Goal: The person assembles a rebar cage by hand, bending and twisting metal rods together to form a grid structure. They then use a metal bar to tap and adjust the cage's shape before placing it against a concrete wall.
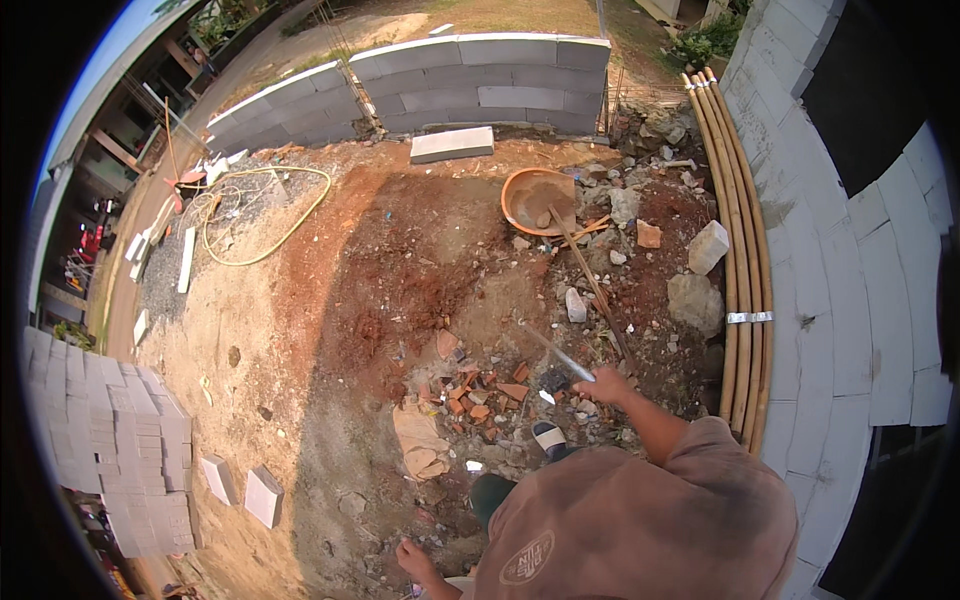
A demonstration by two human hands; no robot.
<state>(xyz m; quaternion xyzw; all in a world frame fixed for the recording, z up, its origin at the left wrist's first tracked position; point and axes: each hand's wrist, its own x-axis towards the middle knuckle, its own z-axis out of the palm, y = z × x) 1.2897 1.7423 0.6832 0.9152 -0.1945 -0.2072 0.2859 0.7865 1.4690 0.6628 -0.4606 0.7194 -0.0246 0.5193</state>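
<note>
My right hand (602, 386) is closed round one end of a long, thin, pale metal tool (560, 352); its far end points away over the soil, and its exact kind is unclear. Below it lie broken brick pieces (480, 398) among rubble, with a crumpled brown paper sack (420, 440) to their left. Low in the picture my left hand (412, 560) hangs above the ground with fingers curled, and nothing shows in it. Ahead, an orange basin (520, 222) holds grey-brown residue, and a long-handled tool (590, 275) leans from it toward me.
A low grey block wall (480, 85) runs across the far side, with a single block (452, 145) before it. Bamboo poles (740, 250) line the block wall on the right. Stones (695, 305), a yellow hose (290, 245) and stacked blocks (110, 430) lie around.
</note>
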